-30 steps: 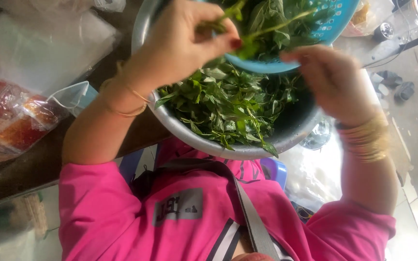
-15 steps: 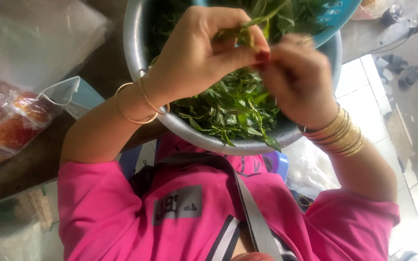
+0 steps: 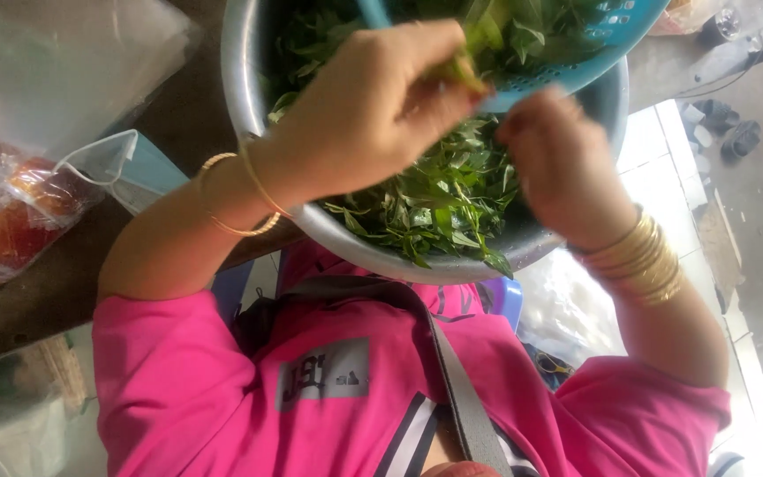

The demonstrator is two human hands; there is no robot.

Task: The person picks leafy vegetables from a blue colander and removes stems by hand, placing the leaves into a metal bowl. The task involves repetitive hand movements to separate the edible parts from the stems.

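- A green sprig (image 3: pixel 459 71) is pinched between the fingertips of the left hand (image 3: pixel 373 110).
- The right hand (image 3: pixel 562 163), at 3 o'clock of it, is curled; its grip cannot be told.
- Leafy greens (image 3: pixel 434 199) are heaped in the metal bowl (image 3: pixel 249 97) at 6 o'clock, below the blue colander (image 3: pixel 593 62).

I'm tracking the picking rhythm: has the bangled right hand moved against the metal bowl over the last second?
Yes. The right hand has shifted inward from the metal bowl's right rim, toward the left hand pinching greens.
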